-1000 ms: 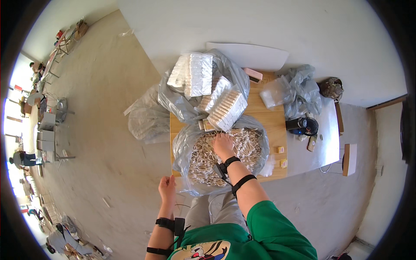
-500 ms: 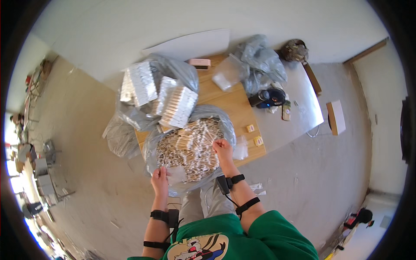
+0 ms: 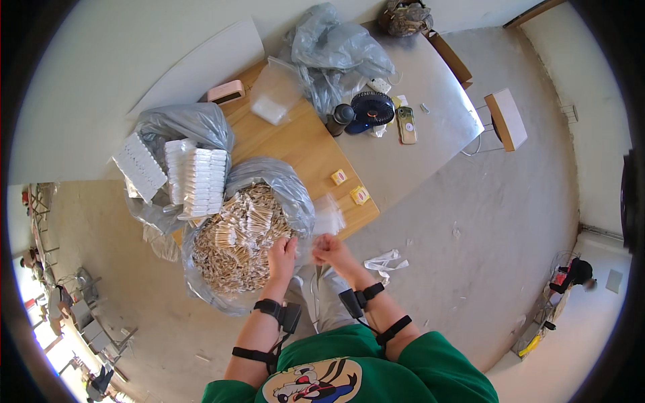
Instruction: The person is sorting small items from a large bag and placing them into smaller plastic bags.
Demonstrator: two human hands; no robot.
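In front of me a large grey plastic bag [image 3: 297, 190] lies spread wide, filled with a heap of loose cotton swabs [image 3: 235, 245] with wooden sticks and white tips. My left hand [image 3: 283, 258] is closed at the heap's right edge, pinching a small clear plastic bag [image 3: 304, 250] that shows only faintly. Close by on the right is my right hand [image 3: 333, 253], its fingers pinched together and slightly blurred; what they hold is hidden. Just beyond it, a stack of clear plastic bags [image 3: 328, 215] rests at the table edge.
Another grey bag [image 3: 191, 119] holds white packs of swabs [image 3: 205, 181] at the left. On the wooden tabletop [image 3: 295, 144] are two small yellow boxes [image 3: 359, 195] and a pink box [image 3: 226, 91]. A fan [image 3: 373, 109], a dark bottle [image 3: 341, 117] and a phone [image 3: 406, 125] stand farther right.
My left hand has moved right with the clear plastic bag. My right hand has left the swab heap, and both hands are now close together. The view has swung to the right.
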